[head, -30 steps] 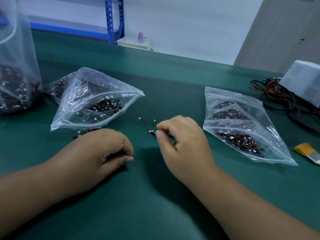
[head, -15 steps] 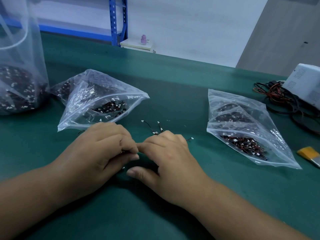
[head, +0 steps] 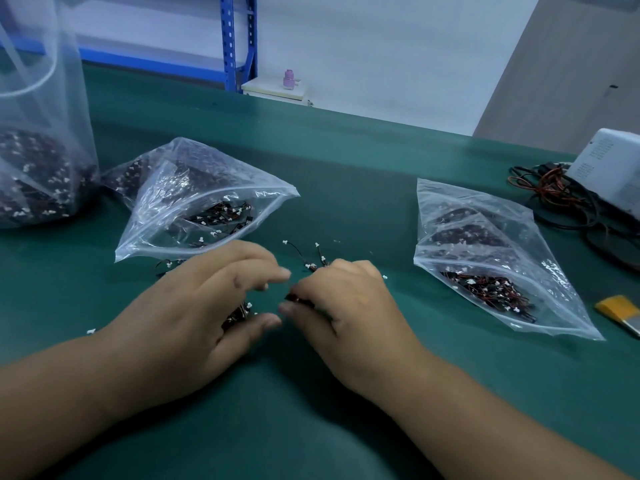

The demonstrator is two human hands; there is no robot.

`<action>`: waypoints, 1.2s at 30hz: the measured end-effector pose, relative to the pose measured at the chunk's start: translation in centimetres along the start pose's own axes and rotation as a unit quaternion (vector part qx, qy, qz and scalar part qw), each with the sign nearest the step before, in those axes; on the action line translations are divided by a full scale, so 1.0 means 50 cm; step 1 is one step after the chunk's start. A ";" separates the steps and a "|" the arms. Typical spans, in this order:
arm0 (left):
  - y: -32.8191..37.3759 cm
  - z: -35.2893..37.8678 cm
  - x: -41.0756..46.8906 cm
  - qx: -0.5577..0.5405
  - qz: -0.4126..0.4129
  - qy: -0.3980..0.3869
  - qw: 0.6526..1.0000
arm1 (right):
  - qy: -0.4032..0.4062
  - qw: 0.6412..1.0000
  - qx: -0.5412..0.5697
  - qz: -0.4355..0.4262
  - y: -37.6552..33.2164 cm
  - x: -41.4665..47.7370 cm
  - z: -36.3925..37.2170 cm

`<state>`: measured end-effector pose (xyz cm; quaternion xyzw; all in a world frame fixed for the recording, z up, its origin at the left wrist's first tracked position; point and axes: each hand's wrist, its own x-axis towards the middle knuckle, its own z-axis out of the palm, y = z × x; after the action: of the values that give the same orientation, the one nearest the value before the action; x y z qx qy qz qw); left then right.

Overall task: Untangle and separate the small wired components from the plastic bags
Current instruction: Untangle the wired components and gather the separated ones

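On the green table, my left hand (head: 194, 313) has its fingers curled over a dark clump of small wired components (head: 237, 314), with the thumb below the clump. My right hand (head: 349, 306) pinches one dark component (head: 297, 299) between thumb and forefinger, close to the left fingertips. A few loose wires with white connectors (head: 304, 258) lie just beyond my hands. An open plastic bag of components (head: 194, 202) lies behind my left hand. A second bag (head: 485, 258) lies to the right.
A tall clear bag (head: 34, 150) full of components stands at the far left. At the far right sit a white device (head: 609, 168), a coil of red and black cables (head: 554, 199) and a yellow-handled item (head: 620, 306). Blue shelving (head: 239, 43) stands beyond the table.
My right hand came back from the loose wires to meet my left hand, and the two have now drawn slightly apart. The left fingers have spread, showing the clump beneath.
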<state>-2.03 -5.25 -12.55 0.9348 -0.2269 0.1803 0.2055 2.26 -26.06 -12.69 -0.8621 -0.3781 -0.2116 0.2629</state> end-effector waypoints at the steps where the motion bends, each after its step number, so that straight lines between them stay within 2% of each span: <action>1: -0.004 0.002 0.002 -0.006 -0.022 -0.011 1.000 | 0.013 1.000 0.006 0.014 0.009 0.003 -0.001; 8: -0.001 0.000 0.012 0.068 0.016 -0.057 0.996 | 0.120 0.983 0.062 0.126 0.061 0.005 -0.003; 19: 0.000 -0.002 0.019 0.058 0.003 -0.065 0.996 | 0.088 0.974 -0.008 0.208 0.086 0.004 -0.005; 24: 0.003 -0.005 0.019 0.057 0.027 -0.053 0.997 | 0.081 0.980 -0.008 0.182 0.072 0.004 -0.009; 31: 0.000 -0.002 0.019 0.037 0.106 -0.021 0.994 | 0.043 0.988 -0.020 0.147 0.051 0.003 -0.014; 36: -0.008 0.001 0.023 0.001 0.140 0.017 0.990 | 0.013 0.997 -0.070 0.027 0.019 0.004 -0.022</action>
<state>-0.85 -5.35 -12.19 0.8907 -0.3520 0.2238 0.1811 2.95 -27.17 -12.01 -0.8855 -0.3356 -0.2411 0.2127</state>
